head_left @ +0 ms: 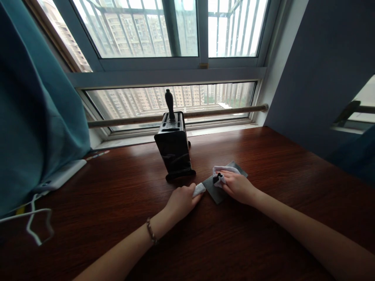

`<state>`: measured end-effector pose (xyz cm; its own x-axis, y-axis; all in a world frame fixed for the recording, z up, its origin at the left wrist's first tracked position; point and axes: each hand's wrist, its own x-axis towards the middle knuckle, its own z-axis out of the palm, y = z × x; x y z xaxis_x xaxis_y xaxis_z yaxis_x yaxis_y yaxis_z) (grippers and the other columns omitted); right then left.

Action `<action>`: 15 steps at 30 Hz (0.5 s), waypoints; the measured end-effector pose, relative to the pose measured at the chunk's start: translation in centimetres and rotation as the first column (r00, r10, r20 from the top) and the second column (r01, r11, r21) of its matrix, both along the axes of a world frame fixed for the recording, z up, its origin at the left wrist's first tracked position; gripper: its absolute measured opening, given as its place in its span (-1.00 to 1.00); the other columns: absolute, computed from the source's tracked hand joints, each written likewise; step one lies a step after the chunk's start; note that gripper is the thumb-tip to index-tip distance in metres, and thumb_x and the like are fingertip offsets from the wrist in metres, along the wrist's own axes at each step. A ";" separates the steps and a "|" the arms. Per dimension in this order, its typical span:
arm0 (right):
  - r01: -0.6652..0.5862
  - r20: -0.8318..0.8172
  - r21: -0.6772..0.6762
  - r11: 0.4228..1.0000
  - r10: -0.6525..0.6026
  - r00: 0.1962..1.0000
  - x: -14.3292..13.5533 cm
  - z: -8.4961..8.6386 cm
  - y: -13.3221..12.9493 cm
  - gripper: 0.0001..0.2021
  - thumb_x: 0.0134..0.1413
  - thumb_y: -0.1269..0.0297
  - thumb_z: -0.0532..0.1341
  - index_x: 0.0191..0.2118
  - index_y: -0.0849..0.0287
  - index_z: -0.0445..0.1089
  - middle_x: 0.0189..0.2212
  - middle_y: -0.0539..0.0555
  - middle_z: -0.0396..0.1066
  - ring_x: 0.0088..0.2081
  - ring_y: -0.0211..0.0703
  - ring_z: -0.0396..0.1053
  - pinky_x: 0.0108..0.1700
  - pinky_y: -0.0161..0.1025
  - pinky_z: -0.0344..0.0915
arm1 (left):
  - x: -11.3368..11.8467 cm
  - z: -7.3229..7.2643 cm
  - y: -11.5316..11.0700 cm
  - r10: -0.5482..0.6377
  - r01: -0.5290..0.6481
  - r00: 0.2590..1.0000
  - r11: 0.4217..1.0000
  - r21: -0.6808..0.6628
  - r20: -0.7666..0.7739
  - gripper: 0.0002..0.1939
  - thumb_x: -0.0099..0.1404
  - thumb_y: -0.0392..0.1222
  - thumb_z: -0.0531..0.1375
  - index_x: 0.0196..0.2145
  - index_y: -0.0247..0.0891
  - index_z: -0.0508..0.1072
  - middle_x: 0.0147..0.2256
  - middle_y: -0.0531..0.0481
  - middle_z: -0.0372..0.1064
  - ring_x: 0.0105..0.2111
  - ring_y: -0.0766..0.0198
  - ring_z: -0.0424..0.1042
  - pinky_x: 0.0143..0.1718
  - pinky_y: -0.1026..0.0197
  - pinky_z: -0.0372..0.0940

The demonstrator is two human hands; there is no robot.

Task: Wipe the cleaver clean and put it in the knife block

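Across the far side I have a broad window (202, 64), a pale rail (222, 113) running before it; nearer spreads the brown wooden table (281, 183), with a blue curtain (43, 89) hanging at far left. A dark knife block (175, 156), one handle (169, 103) rising from it, stands just beyond my left hand (180, 200), blocking its way farther out. A white cable (32, 226) lies at left. My left hand is clenched round a whitish grip (199, 189) at the left end of a flat grey blade (215, 193), near the middle of the table. My right hand (238, 187) grasps a white cloth (228, 169) against the blade. Rightward, the wood runs on to an edge along the wall (316, 78).
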<state>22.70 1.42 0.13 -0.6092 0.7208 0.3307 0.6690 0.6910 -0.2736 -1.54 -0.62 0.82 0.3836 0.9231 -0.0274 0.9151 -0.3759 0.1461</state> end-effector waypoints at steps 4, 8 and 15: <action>0.147 0.040 0.027 0.989 -0.148 0.988 0.6 0.4 0.5 -0.70 0.24 0.34 0.04 -0.01 0.31 0.38 0.01 0.17 0.38 0.12 -0.04 0.25 0.19 -0.13 0.20 | 0.0 0.2 -0.1 -0.004 0.004 1.000 1.000 -0.002 0.000 -0.72 0.36 0.04 0.02 -0.30 -0.21 0.34 -0.41 -0.09 0.47 -0.40 0.06 0.48 -0.50 0.19 0.08; 0.383 0.159 0.033 0.923 -0.383 0.910 1.6 0.2 1.4 -0.71 0.25 0.31 0.02 -0.10 0.36 0.41 -0.04 0.27 0.40 0.04 0.08 0.32 0.10 -0.05 0.28 | 0.1 0.4 -0.1 0.002 -0.002 1.000 1.000 -0.017 0.009 -0.71 0.35 0.05 0.02 -0.31 -0.22 0.35 -0.42 -0.08 0.46 -0.41 0.07 0.47 -0.51 0.20 0.06; 0.278 0.131 0.052 0.959 -0.283 0.950 1.7 -0.8 1.5 -0.68 0.24 0.36 0.01 -0.03 0.44 0.37 0.00 0.32 0.36 0.08 0.07 0.28 0.17 -0.04 0.20 | 0.3 0.7 0.1 0.026 -0.024 0.999 0.998 -0.057 0.027 -0.69 0.34 0.06 0.03 -0.35 -0.22 0.36 -0.41 -0.08 0.46 -0.40 0.07 0.47 -0.48 0.20 0.10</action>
